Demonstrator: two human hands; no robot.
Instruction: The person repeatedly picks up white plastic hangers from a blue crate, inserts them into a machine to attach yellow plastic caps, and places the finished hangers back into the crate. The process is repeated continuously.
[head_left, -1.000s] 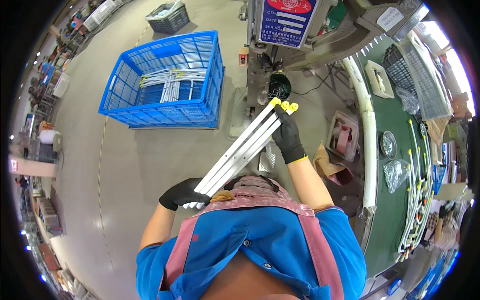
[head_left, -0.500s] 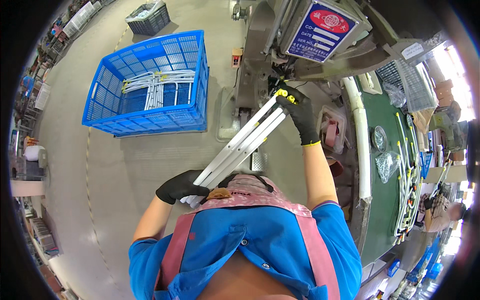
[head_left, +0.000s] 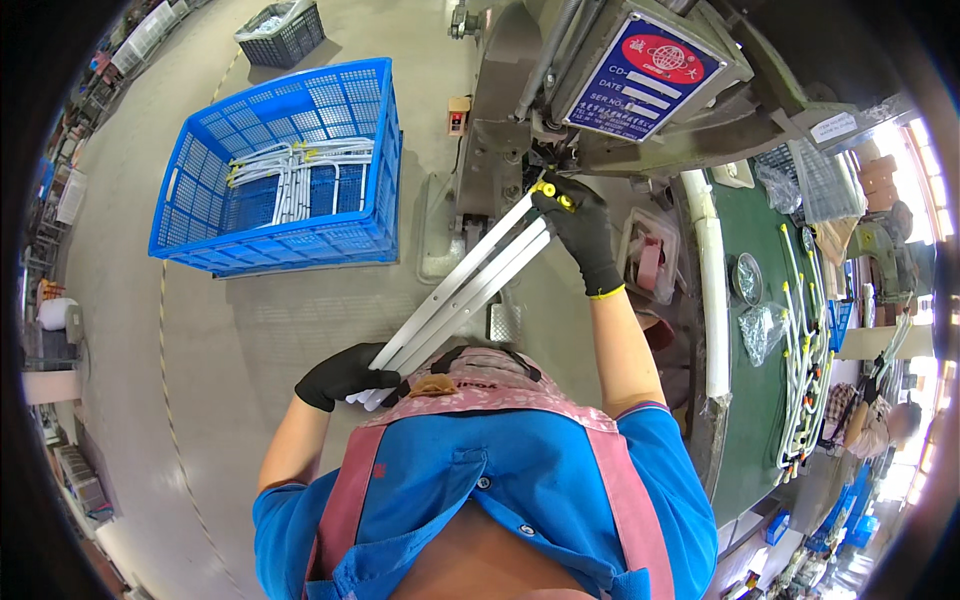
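A bundle of several white metal tubes (head_left: 450, 310) with yellow end caps (head_left: 553, 195) slants across the front of my body. My left hand (head_left: 345, 378), in a black glove, is closed around its lower end close to my apron. At the upper end, my right hand (head_left: 583, 232), gloved in black with a yellow cuff edge, grips the tubes just by the caps. That end lies beside a large grey-green machine (head_left: 500, 170). Small holes show along the tubes. The right fingertips are partly hidden behind the bundle.
Ahead to the left, a blue plastic crate (head_left: 385, 200) holds similar white tubes (head_left: 295, 180); a dark crate (head_left: 283, 45) stands beyond it. A green-topped bench (head_left: 735, 440) on my right bears more capped tubes (head_left: 805, 370). At far right another person (head_left: 870, 420) handles tubes.
The whole view has shifted slightly, moving the crate and bench left in the picture. Both hands keep their hold on the tubes, whose tilt is nearly the same.
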